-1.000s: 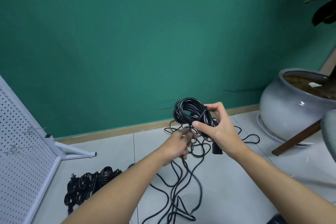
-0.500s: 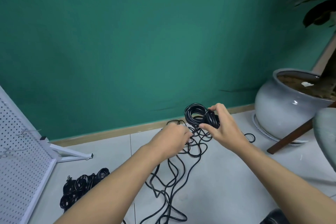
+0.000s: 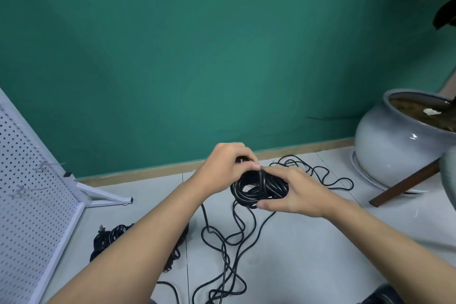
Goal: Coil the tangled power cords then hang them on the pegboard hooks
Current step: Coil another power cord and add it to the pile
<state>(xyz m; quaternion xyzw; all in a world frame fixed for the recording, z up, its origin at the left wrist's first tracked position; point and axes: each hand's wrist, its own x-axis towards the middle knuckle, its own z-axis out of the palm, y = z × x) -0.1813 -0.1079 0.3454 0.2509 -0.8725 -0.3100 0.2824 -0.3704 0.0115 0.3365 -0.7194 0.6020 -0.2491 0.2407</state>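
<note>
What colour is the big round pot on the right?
The pot is shiny pale grey, with brown soil inside. The head view, the only one, shows it.

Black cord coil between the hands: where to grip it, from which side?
Grip the coil across its stacked loops at the right rim, coming from the right, as the right hand does, thumb on the near edge. One clamp there probably traps every turn. The lower left rim trails loose cord to the floor, and the left hand pinches the top.
</note>
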